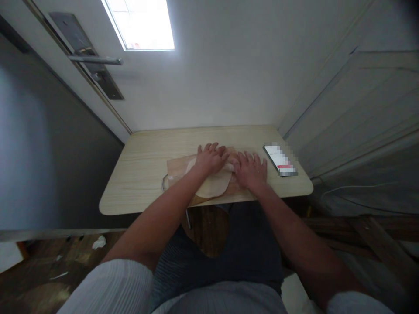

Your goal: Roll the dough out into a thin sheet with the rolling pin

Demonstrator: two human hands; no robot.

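A flat, rounded sheet of pale dough (pixel 214 185) lies on a wooden cutting board (pixel 176 165), with a metal handle (pixel 164 183) at the board's left end. My left hand (pixel 212 159) rests on the far part of the dough, its fingers spread and pointing away from me. At the dough's right edge, my right hand (pixel 252 170) lies palm down with fingers apart. A pale strip (pixel 229 167) shows between the two hands; whether it is a folded dough edge or a rolling pin I cannot tell. My palms hide what is under them.
The board sits at the front edge of a small light-wood table (pixel 131 170). A phone (pixel 278 159) lies to the right of my right hand. Behind the table stands a white door (pixel 222 87) with a metal lever handle (pixel 98 60). Cables (pixel 356 187) run along the right.
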